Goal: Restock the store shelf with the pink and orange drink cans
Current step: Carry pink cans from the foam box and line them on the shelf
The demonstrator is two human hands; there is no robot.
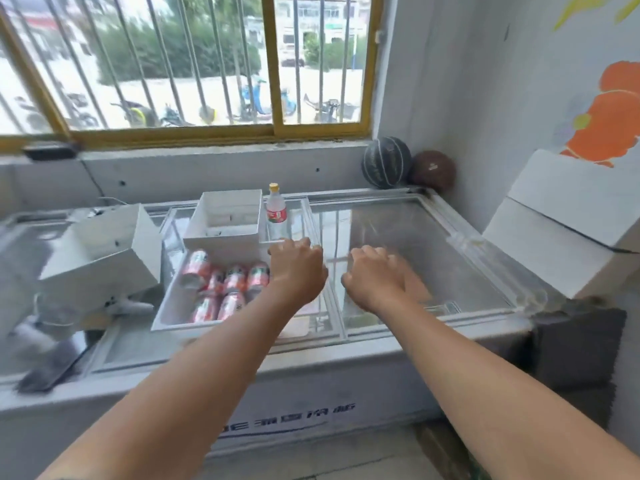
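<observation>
Pink and orange drink cans lie on their sides, packed close together, in an open white tray. The tray rests on the glass surface of a chest freezer, left of centre.

The left hand reaches forward just beside the tray's right edge, back of the hand upward. Its grip is apart, with the fingers loosely extended and nothing held. The right hand lies near it over the glass, well apart from the tray, and its grip is likewise apart with nothing in it. Whether either hand touches the glass cannot be told.

Directly behind the tray stands a second open white box. An upright clear bottle with a yellow cap and red label stands just beside that box's right wall. A larger white box sits tilted to the left of the tray. A dark phone lies near the freezer's front left edge.

At the far right corner of the surface, a dark ball and a brown ball touch each other against the wall. A white carton stands to the right of the freezer. A barred window with a yellow frame spans the wall behind.
</observation>
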